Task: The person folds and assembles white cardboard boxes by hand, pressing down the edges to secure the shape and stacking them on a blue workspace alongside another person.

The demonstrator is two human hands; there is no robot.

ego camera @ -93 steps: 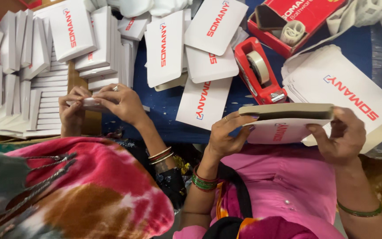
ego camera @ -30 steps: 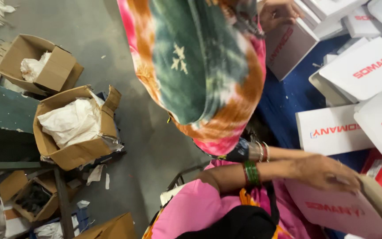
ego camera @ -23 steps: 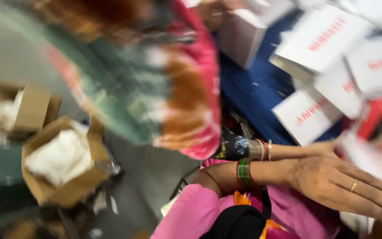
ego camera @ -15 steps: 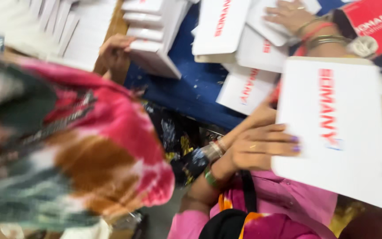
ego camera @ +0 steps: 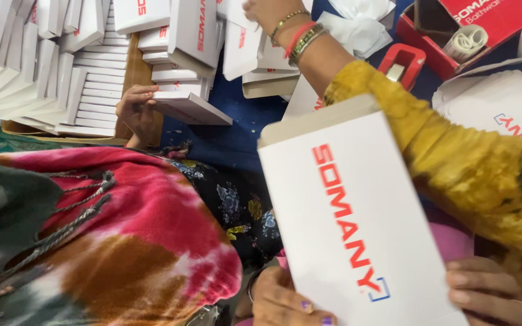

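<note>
**Flat white carton held at its lower corners in both hands**

Flat white carton (ego camera: 357, 223), printed with red lettering down its face, sits close under the camera, tilted so its brown-edged top flap points up and to the left. The person's left hand (ego camera: 282, 302) grips the lower left corner from beneath, purple-painted nails showing at the bottom edge of the view. Their right hand (ego camera: 484, 296) clasps the lower right corner, fingers curled against the card. Both hands are closed on the carton; neither is spread wide.

Just behind the carton, a co-worker's arm in a mustard-yellow sleeve (ego camera: 454, 157) reaches across from the right, its wrist ringed with gold and red bangles (ego camera: 297, 37) and its hand partly cut off by the top edge of the view. Past that arm lie a red tape dispenser (ego camera: 403, 66) on the blue table covering (ego camera: 237, 130), a red open box (ego camera: 472, 27) with a roll inside, and crumpled white paper (ego camera: 357, 27).

To the left, another person in a pink, brown and green tie-dye garment (ego camera: 110, 241) fills the lower corner. That person's hand (ego camera: 137, 111) rests against a folded white box (ego camera: 191, 107), beside tall stacks of flattened white cartons (ego camera: 61, 66) leaning in rows.
</note>
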